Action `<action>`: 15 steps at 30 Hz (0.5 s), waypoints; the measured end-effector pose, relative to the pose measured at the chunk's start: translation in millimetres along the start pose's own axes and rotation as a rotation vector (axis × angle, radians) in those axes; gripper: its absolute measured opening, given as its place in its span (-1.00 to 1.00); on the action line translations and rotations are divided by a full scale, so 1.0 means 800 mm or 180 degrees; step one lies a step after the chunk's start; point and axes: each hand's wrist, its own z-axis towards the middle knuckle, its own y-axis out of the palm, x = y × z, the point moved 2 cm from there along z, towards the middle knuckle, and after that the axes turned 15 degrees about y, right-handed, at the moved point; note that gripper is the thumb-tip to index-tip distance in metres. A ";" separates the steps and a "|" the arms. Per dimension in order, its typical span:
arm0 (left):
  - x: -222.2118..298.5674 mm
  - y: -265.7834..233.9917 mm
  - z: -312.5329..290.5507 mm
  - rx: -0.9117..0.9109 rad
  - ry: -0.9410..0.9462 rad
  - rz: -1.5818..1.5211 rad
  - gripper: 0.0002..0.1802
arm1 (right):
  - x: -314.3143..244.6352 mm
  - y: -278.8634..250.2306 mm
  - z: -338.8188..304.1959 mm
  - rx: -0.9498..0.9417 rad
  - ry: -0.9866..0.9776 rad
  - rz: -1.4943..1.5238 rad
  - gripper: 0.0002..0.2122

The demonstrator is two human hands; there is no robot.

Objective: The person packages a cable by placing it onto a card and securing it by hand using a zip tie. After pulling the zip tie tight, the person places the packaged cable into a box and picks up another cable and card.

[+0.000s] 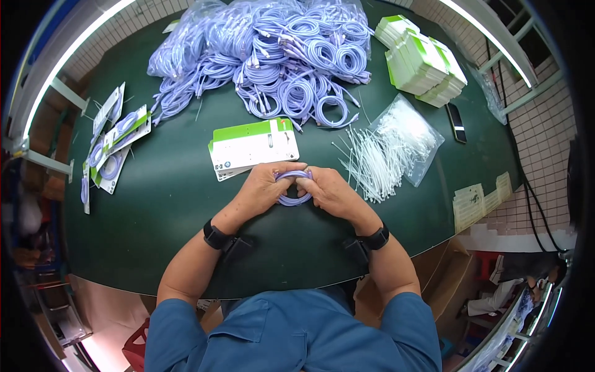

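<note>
A small coil of light purple cable (294,201) is held between my two hands, just above the near middle of the table. My left hand (265,185) grips the coil's left side, and my right hand (327,188) pinches its right side. The thumbs and fingertips meet at the top of the loop, partly covering it. Right behind my hands lies a short stack of green and white cardboard cards (254,149). To the right of my right hand, white cable ties (375,170) spill from a clear plastic bag (416,133).
A big heap of purple coiled cables (291,56) covers the far middle of the green table (155,242). Carded cables (111,139) lie at the left. Bundled green and white cards (421,62) and a phone (456,123) are at the right, near a taped paper sheet (480,201).
</note>
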 end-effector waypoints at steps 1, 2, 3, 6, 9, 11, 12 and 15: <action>0.001 -0.004 0.000 0.0001 0.0034 0.0017 -0.62 | 0.003 -0.001 -0.001 -0.0124 0.0164 0.0183 -0.76; -0.002 -0.010 -0.002 -0.0075 -0.0394 -0.0110 -0.59 | 0.005 -0.001 -0.002 -0.0252 0.0332 0.0370 -0.75; 0.009 -0.015 0.002 -0.0156 -0.0834 -0.0237 -0.56 | 0.004 -0.002 -0.002 -0.0383 0.0507 0.0568 -0.73; 0.005 -0.026 -0.002 -0.0296 -0.1319 -0.0336 -0.45 | -0.004 0.006 0.000 -0.0510 0.0603 0.0650 -0.72; 0.013 -0.032 0.005 -0.0454 -0.1259 -0.0310 -0.27 | -0.017 -0.001 -0.005 -0.0434 0.0658 0.0640 -0.70; 0.017 -0.034 0.006 0.0086 -0.0743 -0.0098 -0.12 | -0.009 -0.007 -0.002 -0.0295 0.0760 0.0667 -0.68; 0.020 -0.035 0.008 0.0333 -0.0465 -0.0010 -0.04 | -0.010 -0.012 0.000 -0.0214 0.0751 0.0689 -0.68; 0.046 -0.043 0.015 0.0865 0.0765 0.1889 0.05 | -0.007 -0.028 -0.003 0.0173 0.0544 0.0890 -0.68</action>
